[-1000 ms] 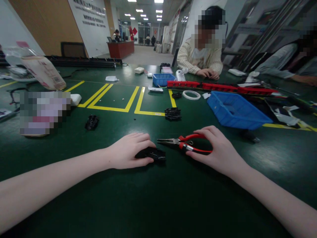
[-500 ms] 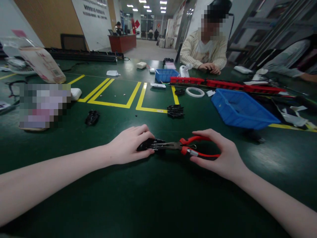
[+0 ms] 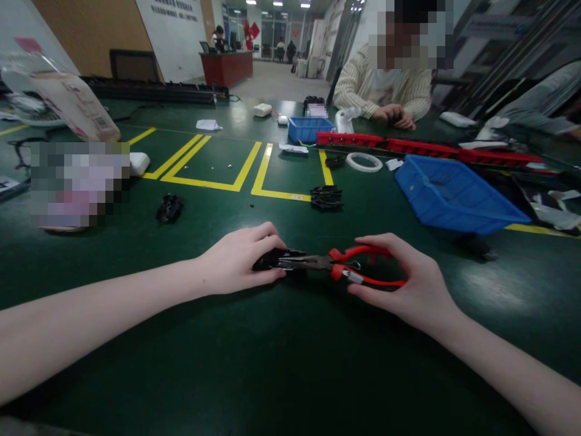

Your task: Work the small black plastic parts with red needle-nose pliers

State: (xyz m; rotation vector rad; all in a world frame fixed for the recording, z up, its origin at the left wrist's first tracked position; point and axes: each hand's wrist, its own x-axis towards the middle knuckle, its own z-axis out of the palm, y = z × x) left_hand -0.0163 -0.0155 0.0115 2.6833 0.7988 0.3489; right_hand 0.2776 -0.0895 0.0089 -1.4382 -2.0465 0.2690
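Red pliers point(image 3: 336, 270) are touching a black part point(image 3: 267, 261), middle of the frame.
Left hand point(image 3: 245, 255) is pinching the part; right hand point(image 3: 421, 277) is holding the pliers.

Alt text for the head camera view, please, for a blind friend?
A left hand holds a black part over a green table; the right hand holds red-handled pliers pointed at it. Beyond are yellow tape outlines and a large blue bin.
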